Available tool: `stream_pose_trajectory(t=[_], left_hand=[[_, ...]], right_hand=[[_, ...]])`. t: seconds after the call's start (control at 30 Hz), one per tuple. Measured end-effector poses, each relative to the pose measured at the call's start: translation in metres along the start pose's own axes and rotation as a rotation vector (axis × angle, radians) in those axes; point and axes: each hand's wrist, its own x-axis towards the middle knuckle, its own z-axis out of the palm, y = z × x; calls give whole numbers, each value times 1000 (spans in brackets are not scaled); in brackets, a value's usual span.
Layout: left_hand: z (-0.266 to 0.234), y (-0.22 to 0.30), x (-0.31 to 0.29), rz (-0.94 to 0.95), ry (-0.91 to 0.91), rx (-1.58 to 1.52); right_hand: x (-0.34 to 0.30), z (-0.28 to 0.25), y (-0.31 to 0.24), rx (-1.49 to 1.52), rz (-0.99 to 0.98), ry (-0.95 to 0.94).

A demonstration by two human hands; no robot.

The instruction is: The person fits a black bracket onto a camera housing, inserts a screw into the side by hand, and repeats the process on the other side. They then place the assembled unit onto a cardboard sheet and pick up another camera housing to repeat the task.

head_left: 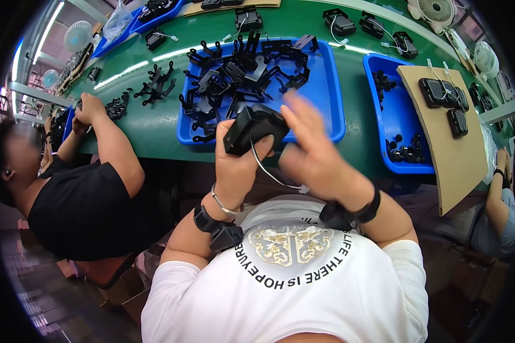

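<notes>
My left hand [235,166] is closed around a black boxy device [256,127] with a white cable [261,164] hanging from it, ending in a small white plug. Just right of the device is my right hand [317,154], smeared by motion, its fingers stretched out and its thumb apart. Nothing shows in that hand; whether its fingertips touch the device I cannot tell. Behind both hands, a blue tray [328,86] holds a heap of black brackets [240,74].
A second blue tray [403,167] with small black parts stands to the right, partly under a cardboard sheet [460,163] carrying black devices [438,92]. More cabled devices [339,23] line the back of the green table [154,128]. Loose brackets [156,84] lie left. A co-worker [91,200] sits at left.
</notes>
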Motion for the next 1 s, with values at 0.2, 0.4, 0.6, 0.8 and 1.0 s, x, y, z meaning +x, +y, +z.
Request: stream_pose_trajectory(t=[0.2,0.4,0.6,0.8,1.0], left_hand=[[-5,-1,2,-34,25,-77],[-1,3,2,-15,23,-60],[2,-1,2,-34,57,-111],[0,0,2,-50,45,-39],[3,-2,2,-3,21,-7]], right_hand=[[-1,-11,13,-91,-34,12],[0,-10,11,-56,100,13],[-6,-3,-2,19,-42,-120],[-9,3,19,-115,-27,4],[-5,3,8,19,-13,31]])
